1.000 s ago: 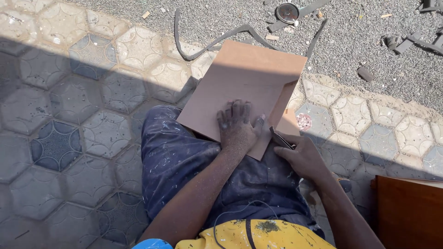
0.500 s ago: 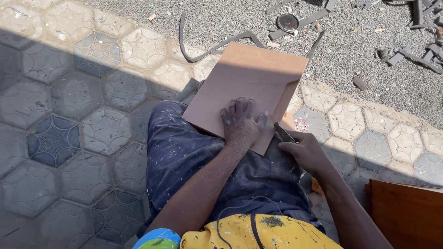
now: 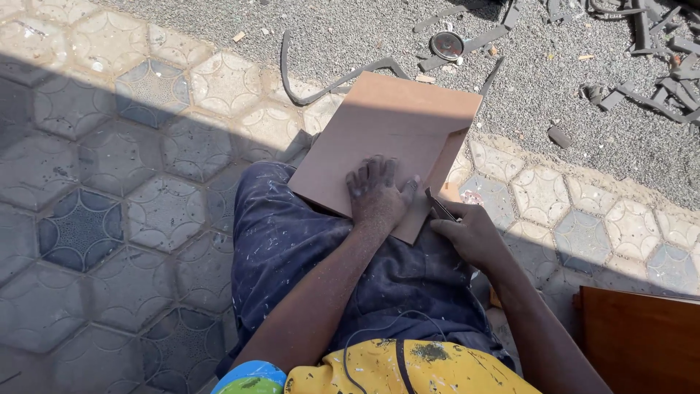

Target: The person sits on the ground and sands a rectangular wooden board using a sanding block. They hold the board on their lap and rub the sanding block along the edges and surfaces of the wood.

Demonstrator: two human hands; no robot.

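Observation:
A brown flat board (image 3: 383, 124) rests across my lap, over my paint-speckled dark blue trousers (image 3: 292, 248). My left hand (image 3: 376, 193) lies flat on the board's near edge, fingers spread, pressing it down. My right hand (image 3: 470, 233) grips a thin dark blade-like tool (image 3: 440, 206) whose tip touches the board's right edge, beside my left thumb. A narrow strip of the board runs along that right edge.
Hexagonal paving tiles (image 3: 131, 190) cover the ground to the left. Grey gravel (image 3: 554, 95) beyond holds dark rubber strips (image 3: 321, 91), scrap pieces (image 3: 656, 36) and a round metal disc (image 3: 446, 45). A red-brown wooden panel (image 3: 642, 343) stands at the lower right.
The view has shifted slightly. My left hand stays flat on the board, and my right hand with the tool has stayed at the board's right edge.

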